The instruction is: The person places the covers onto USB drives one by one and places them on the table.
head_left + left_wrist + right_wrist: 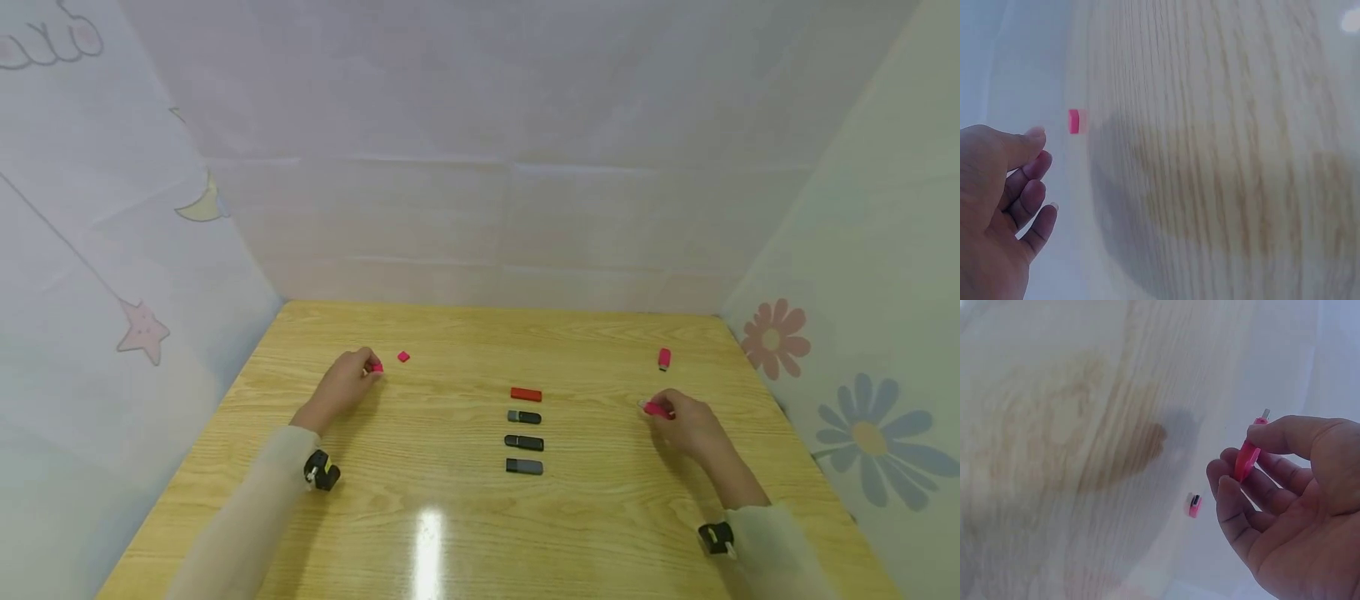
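Note:
At the left of the table, my left hand point(352, 379) pinches a small pink USB cap point(377, 367) between thumb and fingers. In the left wrist view the fingers of this hand point(1007, 181) hide that cap. Another pink cap point(403, 357) lies on the wood just beyond the fingertips. On the right side, my right hand point(686, 423) holds a pink USB stick point(1248, 456), its metal plug point(1265, 414) bare and sticking out past the thumb. A second uncapped pink USB stick point(664, 359) lies on the table farther back.
Down the middle of the wooden table point(450, 333) runs a column: a red USB stick point(526, 394), a black one with a grey end point(524, 417), a black one point(523, 442) and a grey one with a black end point(524, 467). Printed cloth walls surround three sides.

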Tool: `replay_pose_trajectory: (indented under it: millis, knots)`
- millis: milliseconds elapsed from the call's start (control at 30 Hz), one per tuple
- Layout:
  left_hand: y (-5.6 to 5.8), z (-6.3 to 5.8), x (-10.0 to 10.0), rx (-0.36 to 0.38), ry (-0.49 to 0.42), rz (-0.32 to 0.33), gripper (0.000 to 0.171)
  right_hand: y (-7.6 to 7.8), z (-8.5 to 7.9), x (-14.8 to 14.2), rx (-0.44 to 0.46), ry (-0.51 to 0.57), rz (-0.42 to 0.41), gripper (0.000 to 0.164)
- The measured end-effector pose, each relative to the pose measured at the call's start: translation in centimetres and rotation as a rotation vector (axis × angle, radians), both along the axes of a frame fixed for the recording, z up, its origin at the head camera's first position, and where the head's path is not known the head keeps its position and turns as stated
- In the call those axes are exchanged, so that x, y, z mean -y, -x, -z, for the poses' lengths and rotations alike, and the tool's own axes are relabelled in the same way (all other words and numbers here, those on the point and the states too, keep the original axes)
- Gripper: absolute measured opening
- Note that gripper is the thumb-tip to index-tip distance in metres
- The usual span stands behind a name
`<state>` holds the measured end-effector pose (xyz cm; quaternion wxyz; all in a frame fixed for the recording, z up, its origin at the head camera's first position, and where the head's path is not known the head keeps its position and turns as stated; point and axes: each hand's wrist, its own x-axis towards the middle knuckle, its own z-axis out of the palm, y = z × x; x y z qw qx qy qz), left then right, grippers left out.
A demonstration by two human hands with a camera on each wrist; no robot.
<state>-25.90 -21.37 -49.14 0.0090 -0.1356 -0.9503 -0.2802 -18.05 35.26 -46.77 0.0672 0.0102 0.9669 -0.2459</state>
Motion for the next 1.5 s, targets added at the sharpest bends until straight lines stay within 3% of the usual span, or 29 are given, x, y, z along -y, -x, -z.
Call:
replay_pose_trajectory:
  millis: [233, 667, 1500]
  knots:
    - [-1.0, -0.6, -1.6, -0.003, -0.024, 0.025, 0.011, -0.5, 0.0, 0.8, -0.034, 0.03, -0.047, 0.029]
    - [-1.9, -0.6, -3.6, -0.042, -0.081, 0.084, 0.008, -0.8, 0.3, 2.2, -0.116, 0.098, -0.102, 0.025]
    - [-2.7, -0.5, -7.1, -0.043, -0.122, 0.151, 0.008, -1.1, 0.3, 4.4, -0.182, 0.125, -0.155, 0.02]
